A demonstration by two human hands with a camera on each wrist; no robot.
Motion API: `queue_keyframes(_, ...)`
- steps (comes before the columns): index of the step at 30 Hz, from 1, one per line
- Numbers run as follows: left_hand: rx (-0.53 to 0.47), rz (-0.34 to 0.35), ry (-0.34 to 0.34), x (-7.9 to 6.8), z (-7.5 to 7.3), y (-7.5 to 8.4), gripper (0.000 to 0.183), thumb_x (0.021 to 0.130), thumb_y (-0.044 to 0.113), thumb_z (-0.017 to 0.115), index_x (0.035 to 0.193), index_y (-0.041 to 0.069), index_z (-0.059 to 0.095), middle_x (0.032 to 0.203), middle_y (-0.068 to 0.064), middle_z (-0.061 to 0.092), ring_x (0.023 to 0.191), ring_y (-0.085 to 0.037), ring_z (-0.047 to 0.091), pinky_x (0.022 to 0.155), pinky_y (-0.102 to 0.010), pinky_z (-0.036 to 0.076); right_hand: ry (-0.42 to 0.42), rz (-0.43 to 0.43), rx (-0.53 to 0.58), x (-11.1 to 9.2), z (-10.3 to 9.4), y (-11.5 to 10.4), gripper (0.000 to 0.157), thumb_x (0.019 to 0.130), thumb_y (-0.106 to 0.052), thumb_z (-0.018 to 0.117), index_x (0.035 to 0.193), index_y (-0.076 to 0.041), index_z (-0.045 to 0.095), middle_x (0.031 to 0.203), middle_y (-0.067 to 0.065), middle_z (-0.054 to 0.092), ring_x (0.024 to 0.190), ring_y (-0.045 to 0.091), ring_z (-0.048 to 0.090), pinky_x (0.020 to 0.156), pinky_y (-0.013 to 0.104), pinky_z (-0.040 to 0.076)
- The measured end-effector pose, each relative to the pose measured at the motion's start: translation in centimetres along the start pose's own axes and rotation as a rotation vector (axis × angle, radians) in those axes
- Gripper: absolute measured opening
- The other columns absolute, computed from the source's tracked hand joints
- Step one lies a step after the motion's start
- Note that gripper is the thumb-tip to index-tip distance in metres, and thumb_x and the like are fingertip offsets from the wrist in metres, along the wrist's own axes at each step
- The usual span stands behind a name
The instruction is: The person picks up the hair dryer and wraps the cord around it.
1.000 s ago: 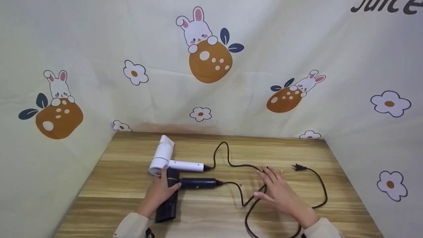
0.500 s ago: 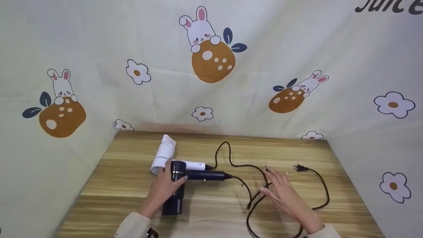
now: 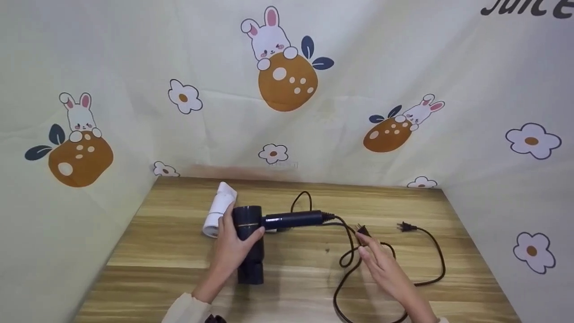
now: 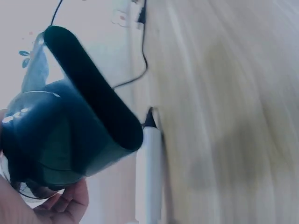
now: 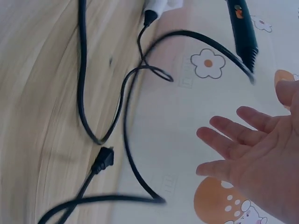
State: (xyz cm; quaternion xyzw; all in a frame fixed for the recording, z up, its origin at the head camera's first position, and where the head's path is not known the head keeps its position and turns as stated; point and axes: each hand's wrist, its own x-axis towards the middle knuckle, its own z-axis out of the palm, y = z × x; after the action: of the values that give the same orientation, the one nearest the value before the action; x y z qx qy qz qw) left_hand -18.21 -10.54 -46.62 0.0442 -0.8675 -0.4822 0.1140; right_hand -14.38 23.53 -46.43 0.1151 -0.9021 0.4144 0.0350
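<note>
The dark hair dryer (image 3: 254,250) is held above the counter (image 3: 296,287), the left hand (image 3: 231,244) gripping its barrel (image 3: 251,262) with curled fingers. Its rigid casing is probably light but slippery; the barrel or handle (image 3: 293,219) should suit a firm hold. The right hand (image 3: 388,271), fingers extended and holding nothing, is near 2 plugs (image 3: 406,227). Behind lies a white hair dryer (image 3: 220,208).

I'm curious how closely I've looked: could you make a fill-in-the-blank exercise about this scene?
The left hand grips the dark hair dryer by its barrel, not its ____.
The other hair dryer, lying on the wooden tabletop, is ____ in color.
The long-eared animals printed on the backdrop are ____.
Missing words: handle; white; rabbits.
</note>
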Motion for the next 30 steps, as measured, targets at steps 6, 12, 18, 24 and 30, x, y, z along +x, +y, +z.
queue_keyframes(6,-0.183,0.009,0.044,-0.5,0.1,2.0,0.097,0.073,0.039,0.076,0.146,0.011,0.02,0.142,-0.014,0.032,0.125,-0.027,0.037,0.105,-0.046,0.032,0.06,0.043,0.191,-0.8,0.0,-1.6,0.036,0.1,-0.018,0.037,0.134,-0.009,0.048,0.124,0.003,0.061,0.118,0.018,0.053,0.1,0.025,0.04)
queue_keyframes(12,-0.28,-0.01,0.076,-0.8,0.4,3.2,0.088,0.071,0.032,0.079,0.14,0.002,0.033,0.125,-0.012,0.04,0.109,-0.024,0.044,0.095,-0.038,0.039,0.067,-0.002,0.326,-0.9,0.2,-2.8,0.035,0.099,-0.012,0.039,0.132,-0.003,0.048,0.106,0.007,0.068,0.101,0.009,0.061,0.094,0.015,0.041)
queue_keyframes(18,-0.356,-0.004,0.082,-1.2,0.8,3.6,0.084,0.069,0.029,0.081,0.136,0.007,0.036,0.118,-0.012,0.049,0.1,-0.022,0.051,0.088,-0.034,0.043,-0.006,-0.006,0.453,-0.7,0.9,-2.6,0.029,0.1,-0.013,0.037,0.117,0.005,0.05,0.083,0.013,0.067,0.081,0.018,0.065,0.084,0.022,0.049)
queue_keyframes(24,-0.36,0.014,0.027,-1.7,1.2,3.7,0.088,0.069,0.029,0.081,0.139,0.013,0.029,0.114,-0.015,0.059,0.091,-0.021,0.06,0.08,-0.034,0.048,-0.033,-0.09,0.666,-0.7,1.5,-2.6,0.02,0.101,-0.01,0.033,0.107,0.005,0.045,0.071,0.007,0.056,0.07,0.019,0.063,0.071,0.038,0.056)
queue_keyframes(30,-0.355,0.087,0.0,-2.1,1.5,3.7,0.087,0.069,0.028,0.081,0.137,0.015,0.029,0.108,-0.012,0.062,0.085,-0.018,0.06,0.076,-0.034,0.05,0.036,-0.153,0.712,-0.5,2.0,-3.4,0.016,0.1,-0.006,0.033,0.103,0.002,0.047,0.068,0.004,0.052,0.059,0.013,0.054,0.054,0.033,0.053)
